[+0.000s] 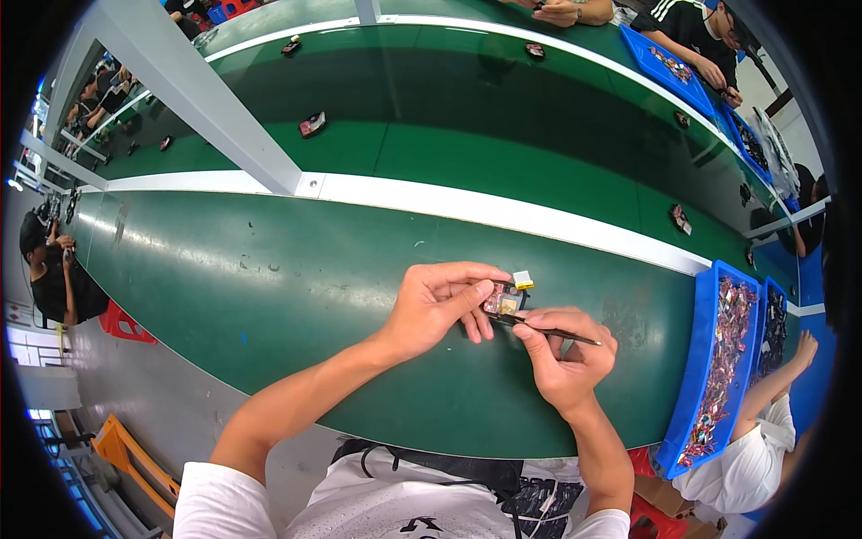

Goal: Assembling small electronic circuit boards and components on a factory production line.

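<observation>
Over the green tabletop, my left hand is closed on a small electronic device. Its black housing lies open toward me, showing a reddish circuit board and a pale square part. A white and yellow block sticks out at its far edge. Held pen-like in my right hand is a pair of slim black tweezers. The tip reaches the near edge of the device; whether it grips anything there is too small to tell.
A blue bin of small colourful parts stands at the right, beside another blue bin of dark parts. Beyond a white rail, a green conveyor belt carries several small devices. A grey post rises at left. Co-workers sit around.
</observation>
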{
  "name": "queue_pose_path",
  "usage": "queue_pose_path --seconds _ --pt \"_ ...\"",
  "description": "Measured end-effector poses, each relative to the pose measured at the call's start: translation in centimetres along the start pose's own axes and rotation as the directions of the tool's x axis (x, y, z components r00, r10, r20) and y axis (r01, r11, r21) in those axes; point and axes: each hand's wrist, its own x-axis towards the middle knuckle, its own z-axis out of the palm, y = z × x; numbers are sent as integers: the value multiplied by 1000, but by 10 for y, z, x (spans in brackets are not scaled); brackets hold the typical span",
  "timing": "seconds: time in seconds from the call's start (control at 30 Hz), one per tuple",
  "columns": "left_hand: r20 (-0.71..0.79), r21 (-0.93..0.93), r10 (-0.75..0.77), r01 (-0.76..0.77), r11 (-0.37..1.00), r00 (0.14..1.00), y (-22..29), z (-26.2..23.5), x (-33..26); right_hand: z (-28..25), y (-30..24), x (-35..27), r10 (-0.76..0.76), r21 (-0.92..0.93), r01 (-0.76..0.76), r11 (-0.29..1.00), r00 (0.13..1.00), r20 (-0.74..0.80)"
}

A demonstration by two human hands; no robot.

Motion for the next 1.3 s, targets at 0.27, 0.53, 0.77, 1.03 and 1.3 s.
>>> queue_pose_path --seconds 0.27,0.53,0.77,1.03,1.3 --pt "9 -6 -8 8 1000 1000 1 0 1 3 3 1 -53 0 53 999 998 -30" --pt "11 7 -23 23 1000 1000 2 0 1 2 -1 2 -72 -24 72 997 997 -8" --pt "32 73 -33 31 997 999 3 3 0 5 1 3 -268 -160 267 951 963 11" --pt "10 35 -33 32 999 999 4 3 0 5 -2 3 -144 -107 141 984 989 -20" --pt "37 88 -21 18 996 999 -2 2 0 5 6 -1 -250 -143 246 959 968 -11"
